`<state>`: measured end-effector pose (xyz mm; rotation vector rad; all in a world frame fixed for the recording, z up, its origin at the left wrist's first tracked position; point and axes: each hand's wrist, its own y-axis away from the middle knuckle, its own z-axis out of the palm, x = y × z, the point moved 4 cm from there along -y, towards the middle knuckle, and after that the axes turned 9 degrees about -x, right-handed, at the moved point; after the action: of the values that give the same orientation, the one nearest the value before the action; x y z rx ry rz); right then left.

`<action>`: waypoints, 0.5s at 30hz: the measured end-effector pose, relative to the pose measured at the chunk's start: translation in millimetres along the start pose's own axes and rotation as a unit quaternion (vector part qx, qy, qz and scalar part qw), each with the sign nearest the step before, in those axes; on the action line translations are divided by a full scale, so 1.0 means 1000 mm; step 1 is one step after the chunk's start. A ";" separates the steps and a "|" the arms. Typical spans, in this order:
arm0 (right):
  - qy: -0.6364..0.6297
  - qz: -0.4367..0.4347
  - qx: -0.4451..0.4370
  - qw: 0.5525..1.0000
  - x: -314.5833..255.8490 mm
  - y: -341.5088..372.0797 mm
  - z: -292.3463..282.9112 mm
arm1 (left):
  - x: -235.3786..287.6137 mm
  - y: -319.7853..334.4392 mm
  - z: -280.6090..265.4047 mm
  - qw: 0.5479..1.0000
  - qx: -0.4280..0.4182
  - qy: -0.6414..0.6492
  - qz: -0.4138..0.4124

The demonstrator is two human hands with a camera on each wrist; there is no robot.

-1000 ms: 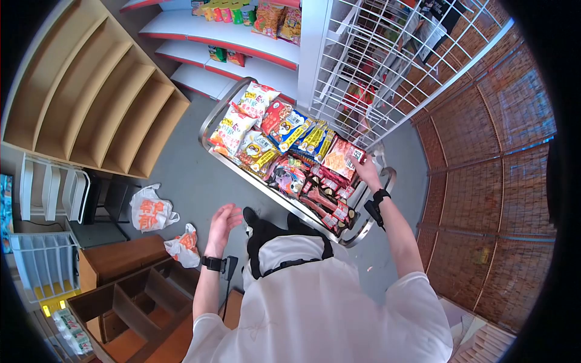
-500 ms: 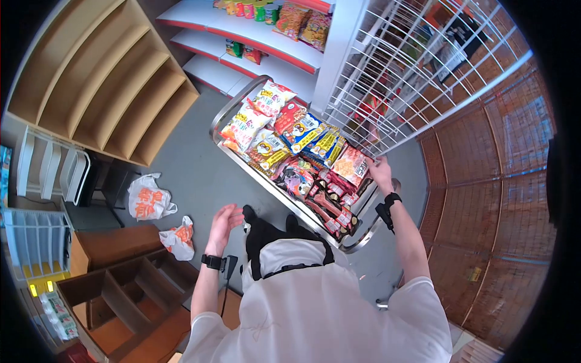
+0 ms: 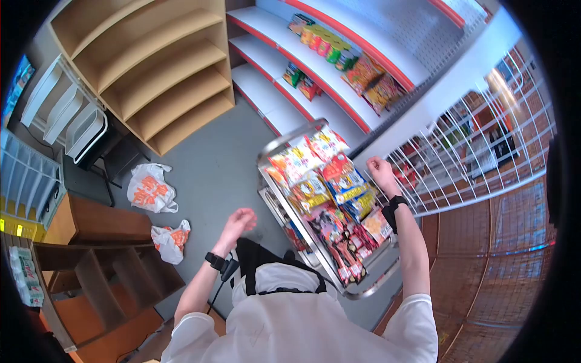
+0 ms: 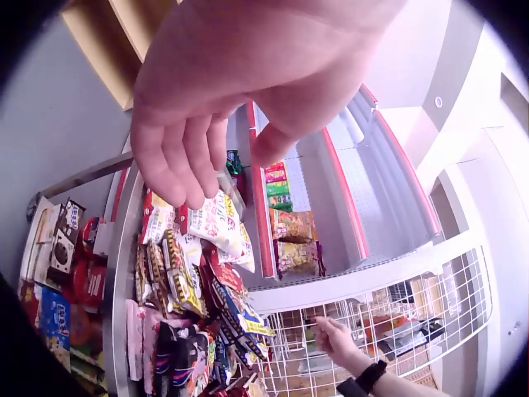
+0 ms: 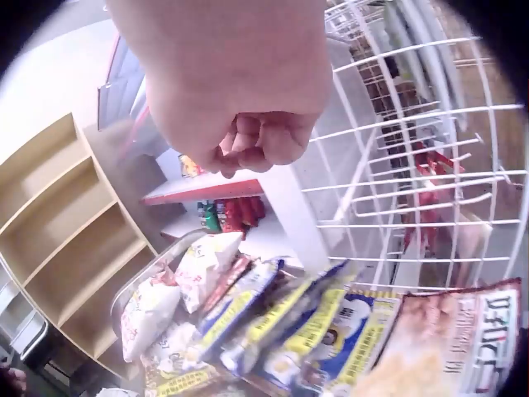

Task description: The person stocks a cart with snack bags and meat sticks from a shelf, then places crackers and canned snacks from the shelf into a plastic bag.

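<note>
A metal cart [image 3: 302,227] holds many snack bags: white ones [image 3: 299,160], blue and yellow ones [image 3: 344,183], and dark red packs [image 3: 348,257]. Above the cart's wire-grid side, my right hand [image 3: 382,172] has its fingers curled in and nothing in them; in the right wrist view this hand [image 5: 240,107] is over the blue-yellow bags [image 5: 273,322] and a red-white bag [image 5: 450,347]. My left hand [image 3: 239,224] hangs left of the cart, touching nothing, its fingers bent and apart; the left wrist view shows this hand [image 4: 240,91] large and empty.
White shelves with red edges [image 3: 327,78] bear cans and bags behind the cart. A wire rack [image 3: 466,151] stands at the right. Wooden shelves [image 3: 163,72] are at the back left, with two plastic bags [image 3: 151,189] on the floor and a brown cabinet [image 3: 109,272] nearer.
My right hand has left the red-white bag at the cart's right end and moved up beside the wire rack. The head view has turned, so the cart appears farther right and lower.
</note>
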<state>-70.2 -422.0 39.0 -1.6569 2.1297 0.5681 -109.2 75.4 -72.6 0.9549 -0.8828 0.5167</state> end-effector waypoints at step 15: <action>0.051 -0.218 -0.227 0.948 -0.395 -0.204 0.107 | 0.096 -0.033 -0.191 0.999 -0.047 0.002 0.010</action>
<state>224.6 -87.2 140.2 -2.3657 1.6829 0.8890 47.3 224.7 -62.8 0.8590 -0.9053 0.4893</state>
